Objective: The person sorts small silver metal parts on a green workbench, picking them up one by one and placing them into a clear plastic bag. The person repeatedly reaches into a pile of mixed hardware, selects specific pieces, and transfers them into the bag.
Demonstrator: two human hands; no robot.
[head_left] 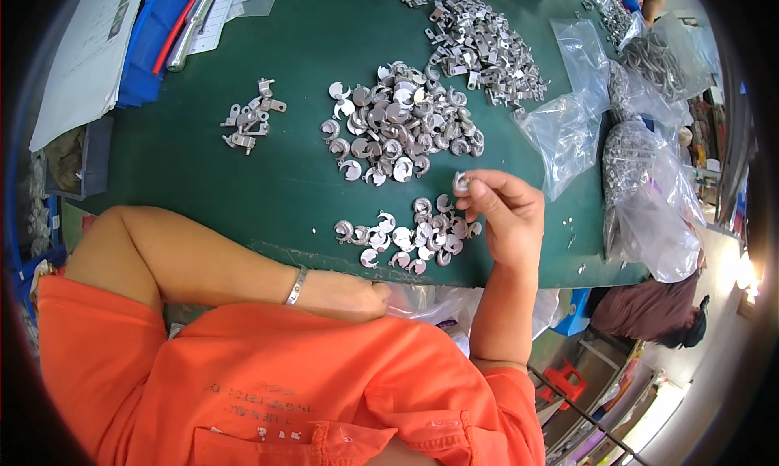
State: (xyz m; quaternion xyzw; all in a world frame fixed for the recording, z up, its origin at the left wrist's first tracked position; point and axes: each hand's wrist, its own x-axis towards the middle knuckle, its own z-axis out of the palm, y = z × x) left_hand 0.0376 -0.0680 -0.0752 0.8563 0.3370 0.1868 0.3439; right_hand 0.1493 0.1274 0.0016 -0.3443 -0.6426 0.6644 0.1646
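My right hand (507, 214) is raised over the near right of the table, thumb and fingers pinching a small round silver metal part with a crescent cut-out (462, 183). Just below it lies a small heap of similar crescent metal parts (402, 236), some with pale flat faces up. A larger pile of these parts (391, 117) spreads beyond. At the table's near edge, close to my body, my left hand (353, 296) is curled closed beside a clear plastic bag (422, 298). Whatever its fingers hold, if anything, is hidden.
On the green table (187, 174) sits a small group of bent metal brackets (254, 117) at left. A big pile of small brackets (487, 48) lies at the far right. Clear bags of metal parts (633, 174) line the right edge; a blue tray (150, 64) stands far left.
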